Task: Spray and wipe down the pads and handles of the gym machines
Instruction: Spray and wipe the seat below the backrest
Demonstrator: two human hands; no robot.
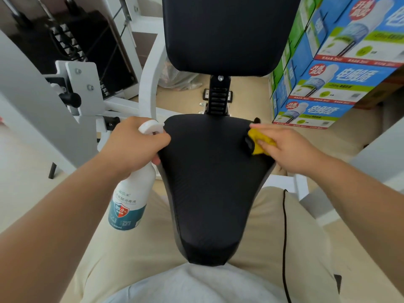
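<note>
Two hands: both at the wide far end of the seat pad [209,182], one on each side.
Left hand [133,145]: fingers curled tight round the neck of a white spray bottle [131,200], just under its trigger head; the bottle body hangs down beside the pad's left edge.
Right hand [286,147]: fingers nearly straight, laid over a yellow cloth [260,141] and pressing it onto the pad's right far corner.
Hard to tell: most of the cloth is covered by the fingers, and whether any finger tucks beneath it is hidden; the nozzle tip is masked by the left fingers.
Seat pad: black, narrowing toward the person, between both forearms.
Back pad [227,33]: black, upright beyond the seat, its top cut off.
Surroundings: white machine frame [148,88] to the left, stacked printed boxes [328,84] to the right.
</note>
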